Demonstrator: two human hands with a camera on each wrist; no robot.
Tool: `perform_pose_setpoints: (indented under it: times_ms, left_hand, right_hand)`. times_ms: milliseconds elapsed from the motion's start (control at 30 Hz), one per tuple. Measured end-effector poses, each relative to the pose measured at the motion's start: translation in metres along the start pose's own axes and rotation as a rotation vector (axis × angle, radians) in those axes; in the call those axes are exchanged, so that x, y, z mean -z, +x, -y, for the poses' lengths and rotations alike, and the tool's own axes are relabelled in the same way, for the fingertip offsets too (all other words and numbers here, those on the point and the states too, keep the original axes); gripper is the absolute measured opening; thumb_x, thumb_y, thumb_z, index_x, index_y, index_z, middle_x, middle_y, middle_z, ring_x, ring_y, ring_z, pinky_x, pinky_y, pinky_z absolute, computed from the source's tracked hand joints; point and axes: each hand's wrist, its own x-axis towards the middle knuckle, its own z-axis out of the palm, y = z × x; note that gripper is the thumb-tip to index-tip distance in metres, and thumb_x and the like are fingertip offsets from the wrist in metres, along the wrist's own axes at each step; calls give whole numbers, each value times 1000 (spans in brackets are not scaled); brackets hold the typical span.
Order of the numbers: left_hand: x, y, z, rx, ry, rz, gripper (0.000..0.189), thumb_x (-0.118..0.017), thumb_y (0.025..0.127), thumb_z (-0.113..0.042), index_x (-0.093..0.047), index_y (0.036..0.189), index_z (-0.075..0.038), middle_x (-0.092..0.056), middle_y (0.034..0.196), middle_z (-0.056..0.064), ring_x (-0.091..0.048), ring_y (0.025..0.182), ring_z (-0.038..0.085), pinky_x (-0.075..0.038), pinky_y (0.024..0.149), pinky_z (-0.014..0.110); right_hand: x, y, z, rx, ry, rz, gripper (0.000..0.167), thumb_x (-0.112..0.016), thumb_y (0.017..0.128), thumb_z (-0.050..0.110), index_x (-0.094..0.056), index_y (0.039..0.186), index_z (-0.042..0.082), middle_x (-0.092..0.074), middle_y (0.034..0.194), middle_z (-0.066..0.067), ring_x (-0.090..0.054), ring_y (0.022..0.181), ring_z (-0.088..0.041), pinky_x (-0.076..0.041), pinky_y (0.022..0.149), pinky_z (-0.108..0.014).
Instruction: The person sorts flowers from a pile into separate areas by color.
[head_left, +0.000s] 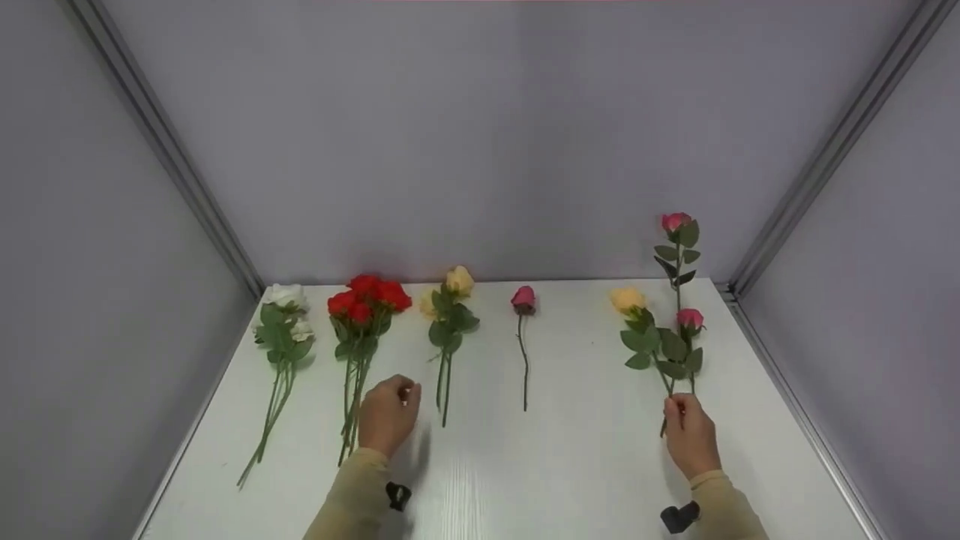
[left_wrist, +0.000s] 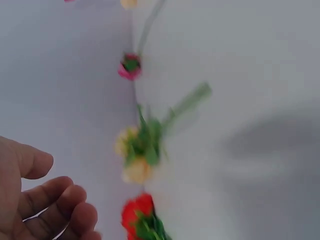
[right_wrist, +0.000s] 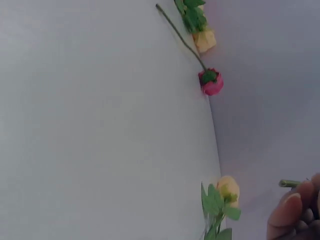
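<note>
My right hand (head_left: 691, 436) pinches a rose stem at the right of the table; the cut stem end (right_wrist: 290, 183) pokes out past the fingertips in the right wrist view. A tall pink rose (head_left: 676, 222) with dark leaves rises above that hand. Around it are a yellow rose (head_left: 628, 300) and a shorter pink rose (head_left: 690, 321), whose stems overlap there. Nothing is in my left hand (head_left: 388, 416), its fingers loosely curled beside the stems of the red roses (head_left: 367, 296). In the left wrist view, thumb and fingers (left_wrist: 75, 200) are apart.
White roses (head_left: 283, 296) lie at the far left of the white table (head_left: 570, 465). Two yellow roses (head_left: 459, 281) and a single pink rose (head_left: 523, 300) lie across the middle, heads toward the back wall (head_left: 480, 135). Side walls enclose both sides.
</note>
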Motion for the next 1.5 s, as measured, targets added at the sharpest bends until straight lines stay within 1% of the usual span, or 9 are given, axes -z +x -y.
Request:
perform_pose_setpoints:
  times_ms: [167,333,667,867,1000,1100,1233,1333,1500]
  left_hand:
    - [-22,-4,-36,-91,-211,161,6,-66,91,-20,-70,91,-14,-57,70,-8,-51,60,8,-44,56,27]
    - [-43,-13,-63,-109,-312,318,10,-63,94,-23,-69,95,-16,-59,75,-9,-53,66,8,-46,59,25]
    - [-78,-19,-106,-65,-462,468,12,-64,93,-28,-69,98,-19,-61,83,-10,-56,78,8,-48,69,26]
    - [-98,-24,-124,16,-604,495,16,-65,92,-30,-70,99,-16,-64,84,-8,-59,77,9,-50,68,26]
    - [-108,-25,-130,103,-754,494,19,-66,92,-28,-71,101,-12,-66,86,-1,-61,77,12,-52,69,28]
    - [-113,-25,-131,146,-814,504,20,-67,91,-25,-72,102,-9,-67,88,0,-61,79,14,-52,71,29]
    - [-118,-26,-128,169,-796,497,14,-68,91,-21,-74,98,-10,-67,87,-3,-61,79,13,-52,70,29]
    - [-119,-25,-125,159,-749,471,7,-69,90,-18,-74,92,-14,-67,84,-5,-60,77,11,-51,67,27]
    - [-122,-20,-119,66,-614,422,6,-69,90,-17,-73,86,-16,-65,77,-9,-58,70,6,-49,62,24]
  right_hand:
    - [-17,-8,25,52,76,0,20,-45,103,18,-52,107,0,-58,94,-11,-55,78,-15,-46,64,-23]
    - [-31,-14,44,87,128,21,14,-47,102,17,-52,106,4,-56,89,-4,-54,72,-13,-45,60,-23]
    - [-52,-25,75,146,262,107,11,-49,102,18,-52,104,7,-55,83,-7,-50,65,-12,-43,54,-25]
    - [-71,-31,90,183,285,134,7,-50,101,15,-52,102,8,-55,83,-3,-51,66,-11,-44,55,-25]
    - [-86,-36,101,203,303,178,7,-49,101,15,-52,103,8,-54,83,-2,-52,66,-10,-45,54,-25]
    - [-95,-40,107,221,322,217,8,-47,102,16,-52,105,10,-55,84,0,-53,63,-9,-46,52,-25]
    - [-103,-43,112,228,336,246,7,-46,103,17,-51,107,14,-57,86,3,-53,63,-9,-46,52,-25]
    - [-106,-44,112,215,343,261,8,-46,103,17,-51,106,13,-58,88,-4,-54,65,-9,-47,53,-25]
    - [-111,-41,108,172,352,291,6,-50,101,16,-53,105,13,-60,92,-14,-58,69,-10,-50,55,-25]
